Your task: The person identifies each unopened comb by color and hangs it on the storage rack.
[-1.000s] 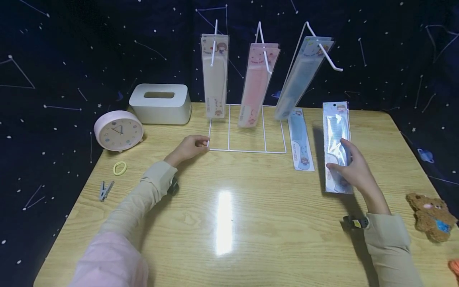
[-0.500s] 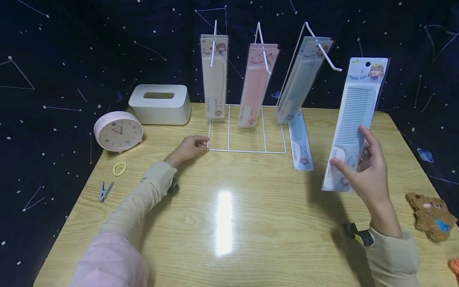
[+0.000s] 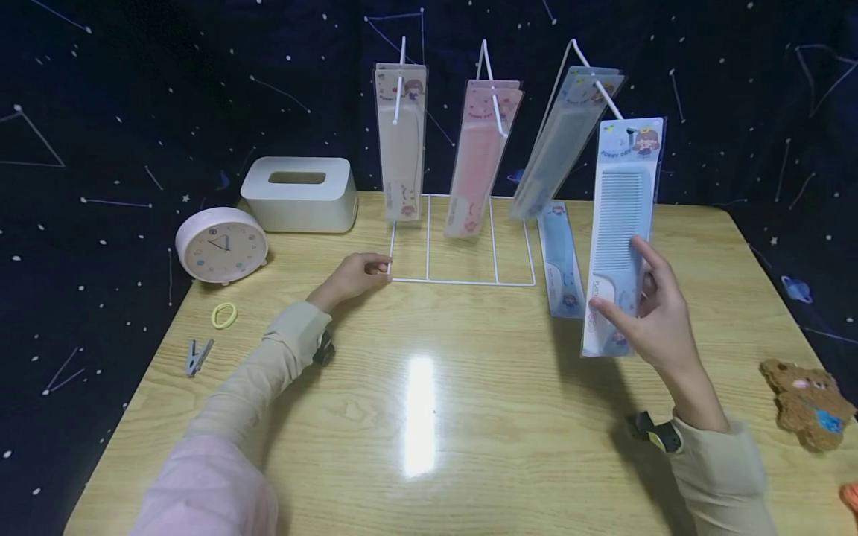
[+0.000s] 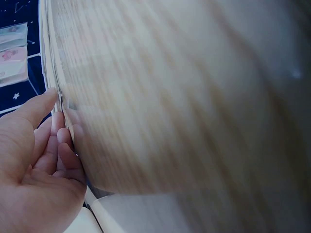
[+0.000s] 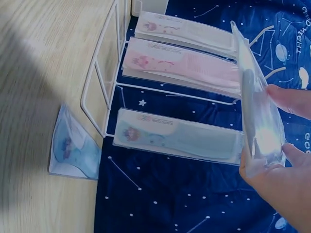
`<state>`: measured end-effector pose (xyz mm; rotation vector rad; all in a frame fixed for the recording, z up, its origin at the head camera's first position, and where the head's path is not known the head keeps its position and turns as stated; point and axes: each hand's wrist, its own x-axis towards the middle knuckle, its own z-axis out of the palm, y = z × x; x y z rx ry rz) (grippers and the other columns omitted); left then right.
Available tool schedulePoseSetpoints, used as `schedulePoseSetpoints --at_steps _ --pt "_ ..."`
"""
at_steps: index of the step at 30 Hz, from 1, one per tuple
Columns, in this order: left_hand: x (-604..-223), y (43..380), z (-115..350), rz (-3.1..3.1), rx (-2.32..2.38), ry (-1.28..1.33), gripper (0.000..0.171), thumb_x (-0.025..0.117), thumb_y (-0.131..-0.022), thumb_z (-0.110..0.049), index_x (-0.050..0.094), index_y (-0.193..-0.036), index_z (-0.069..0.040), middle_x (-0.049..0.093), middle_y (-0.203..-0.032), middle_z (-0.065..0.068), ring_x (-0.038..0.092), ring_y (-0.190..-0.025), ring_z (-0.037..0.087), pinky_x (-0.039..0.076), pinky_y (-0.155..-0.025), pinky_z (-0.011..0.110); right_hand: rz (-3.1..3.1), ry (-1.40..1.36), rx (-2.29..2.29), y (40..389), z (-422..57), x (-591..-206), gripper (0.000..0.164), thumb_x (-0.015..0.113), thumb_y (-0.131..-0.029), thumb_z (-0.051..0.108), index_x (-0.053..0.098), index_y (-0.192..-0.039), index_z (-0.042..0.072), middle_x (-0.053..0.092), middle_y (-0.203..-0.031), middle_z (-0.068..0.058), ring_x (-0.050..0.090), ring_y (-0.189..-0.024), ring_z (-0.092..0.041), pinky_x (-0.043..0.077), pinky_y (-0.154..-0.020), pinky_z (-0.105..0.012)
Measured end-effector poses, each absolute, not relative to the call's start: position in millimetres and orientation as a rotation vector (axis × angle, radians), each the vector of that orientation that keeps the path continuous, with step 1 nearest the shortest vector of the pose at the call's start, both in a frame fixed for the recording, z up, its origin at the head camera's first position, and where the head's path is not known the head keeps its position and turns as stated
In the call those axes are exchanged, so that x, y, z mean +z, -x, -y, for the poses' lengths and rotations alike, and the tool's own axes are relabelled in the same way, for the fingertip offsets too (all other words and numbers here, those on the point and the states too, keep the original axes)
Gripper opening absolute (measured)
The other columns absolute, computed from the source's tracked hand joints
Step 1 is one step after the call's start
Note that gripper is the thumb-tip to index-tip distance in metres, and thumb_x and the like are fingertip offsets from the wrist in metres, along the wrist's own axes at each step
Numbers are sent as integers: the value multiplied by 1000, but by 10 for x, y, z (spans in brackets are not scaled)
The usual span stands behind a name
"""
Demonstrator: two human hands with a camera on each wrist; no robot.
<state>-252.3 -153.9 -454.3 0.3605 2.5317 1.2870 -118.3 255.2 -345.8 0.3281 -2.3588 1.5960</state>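
Observation:
My right hand (image 3: 660, 320) holds a light blue comb in a clear package (image 3: 620, 223) by its lower part, thumb on one edge and fingers on the other. The package stands nearly upright above the table. Its top covers the tip of the right hook of a white wire display rack (image 3: 462, 282). White (image 3: 402, 149), pink (image 3: 479, 164) and blue packaged combs (image 3: 563, 141) hang from the rack's three hooks. With thumb and fingertips, my left hand (image 3: 351, 279) pinches the rack's base at its front left corner. Another blue packaged comb (image 3: 561, 260) lies right of the base.
At the back left stand a white tissue box (image 3: 302, 193) and a round pink clock (image 3: 223, 246). A yellow hair tie (image 3: 224, 315) and a grey clip (image 3: 197, 357) lie at left. On the right is a brown bear toy (image 3: 807, 406). A dark starry cloth hangs behind.
My right hand has lifted the blue packaged comb from near the table, tilted it upright, then carried it left toward the right hook. The left hand has stayed at the rack's base.

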Motion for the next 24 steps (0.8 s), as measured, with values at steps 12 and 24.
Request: schedulePoseSetpoints --at_steps 12,24 --pt "-4541 2527 1547 -2511 1313 -364 44 64 -90 -11 54 -130 4 61 -107 14 55 -99 24 47 -90 32 2401 -373 1627 1846 -2511 -3566 75 63 -84 -9 32 -148 14 44 -115 8 52 -100 -2 46 -77 -8" --pt "-4559 2527 1542 -2501 1319 -350 44 64 -89 -11 54 -130 3 60 -108 14 55 -99 23 48 -89 32 2515 -328 1560 2417 -2531 -3604 68 66 -88 5 36 -146 22 48 -112 4 54 -94 -2 47 -78 -11"
